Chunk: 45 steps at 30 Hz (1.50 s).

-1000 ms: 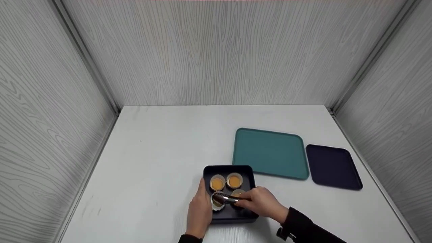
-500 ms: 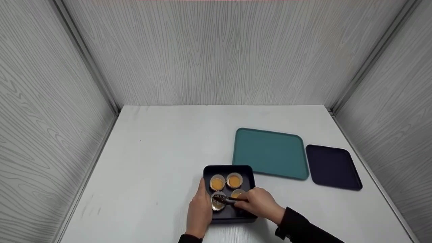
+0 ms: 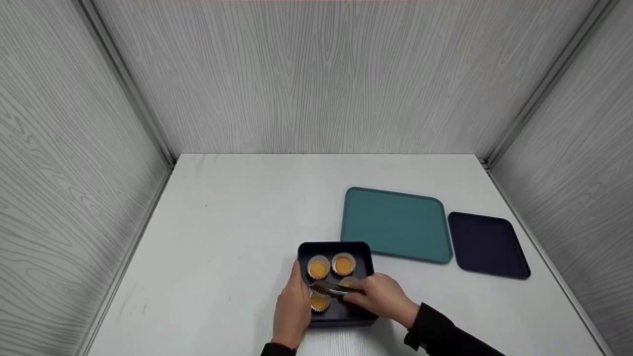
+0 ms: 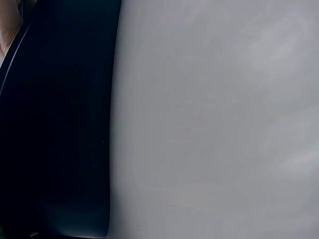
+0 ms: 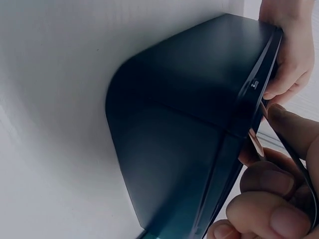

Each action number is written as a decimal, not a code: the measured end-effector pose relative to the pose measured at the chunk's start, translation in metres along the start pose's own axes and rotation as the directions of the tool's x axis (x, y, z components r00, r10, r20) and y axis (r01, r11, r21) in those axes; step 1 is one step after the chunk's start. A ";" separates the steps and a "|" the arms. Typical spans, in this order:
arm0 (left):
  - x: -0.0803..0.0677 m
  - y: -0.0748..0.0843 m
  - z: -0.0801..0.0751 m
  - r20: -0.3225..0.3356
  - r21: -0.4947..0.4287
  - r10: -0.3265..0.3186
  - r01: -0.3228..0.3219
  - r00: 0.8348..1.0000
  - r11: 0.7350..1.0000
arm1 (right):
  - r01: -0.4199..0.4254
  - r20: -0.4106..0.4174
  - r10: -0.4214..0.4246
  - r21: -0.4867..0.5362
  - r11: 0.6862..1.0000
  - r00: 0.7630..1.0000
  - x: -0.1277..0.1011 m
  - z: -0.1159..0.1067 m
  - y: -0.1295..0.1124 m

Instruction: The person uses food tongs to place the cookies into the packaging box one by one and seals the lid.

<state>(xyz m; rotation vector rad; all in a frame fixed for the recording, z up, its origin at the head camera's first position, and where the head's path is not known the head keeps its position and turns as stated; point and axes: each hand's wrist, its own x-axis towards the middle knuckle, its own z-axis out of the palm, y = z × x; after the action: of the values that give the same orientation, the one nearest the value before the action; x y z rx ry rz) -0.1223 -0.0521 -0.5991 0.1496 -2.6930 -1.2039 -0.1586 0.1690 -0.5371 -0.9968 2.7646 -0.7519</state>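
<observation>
In the head view, a deep dark baking pan (image 3: 341, 316) holds several small pleated cups with round yellow fillings. My left hand (image 3: 293, 304) grips the pan's left wall at the rim. My right hand (image 3: 381, 295) pinches a pair of metal tongs (image 3: 329, 288), reaching in over the right wall. The perforated tong heads overlap the back edge of the front-left cup (image 3: 320, 302), whose filling shows. Tongs and fingers partly cover the front-right cup (image 3: 348, 283). The right wrist view shows the fingers on the tongs' arms (image 5: 289, 144) beside the pan's outer wall (image 5: 169, 119).
A teal tray (image 3: 395, 225) lies just behind and right of the pan. Farther right lies a smaller dark purple tray (image 3: 489, 244). White wood-grain panels (image 3: 326, 79) enclose the white tabletop (image 3: 222, 237) at the back and both sides.
The tong heads have moved slightly back off the front-left cup, and its yellow filling now shows more fully. The left hand and the pan stay in place.
</observation>
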 end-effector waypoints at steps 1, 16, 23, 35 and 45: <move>0.000 0.000 0.000 0.001 -0.001 0.000 0.000 1.000 1.000 | -0.004 0.002 0.004 0.006 1.000 1.000 0.000 0.000 0.000; 0.000 0.000 0.000 0.000 -0.005 -0.006 0.006 1.000 1.000 | -0.097 0.046 0.093 0.071 0.993 0.995 -0.002 -0.008 0.002; 0.000 0.000 0.000 -0.006 -0.006 -0.009 0.009 1.000 1.000 | -0.090 0.021 0.089 0.088 0.992 0.996 -0.003 -0.011 0.002; 0.000 0.002 -0.002 -0.003 -0.015 -0.011 0.011 1.000 1.000 | -0.088 0.008 0.087 0.097 0.991 0.996 -0.006 -0.017 0.006; 0.000 0.000 -0.001 0.001 -0.024 0.000 0.000 1.000 1.000 | -0.108 -0.070 0.117 0.119 0.987 0.991 -0.016 -0.032 0.016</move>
<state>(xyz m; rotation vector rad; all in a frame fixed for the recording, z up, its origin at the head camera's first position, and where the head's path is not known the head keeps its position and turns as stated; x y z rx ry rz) -0.1222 -0.0523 -0.5986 0.1452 -2.6778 -1.2365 -0.1636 0.2026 -0.5178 -0.7995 2.7772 -0.9377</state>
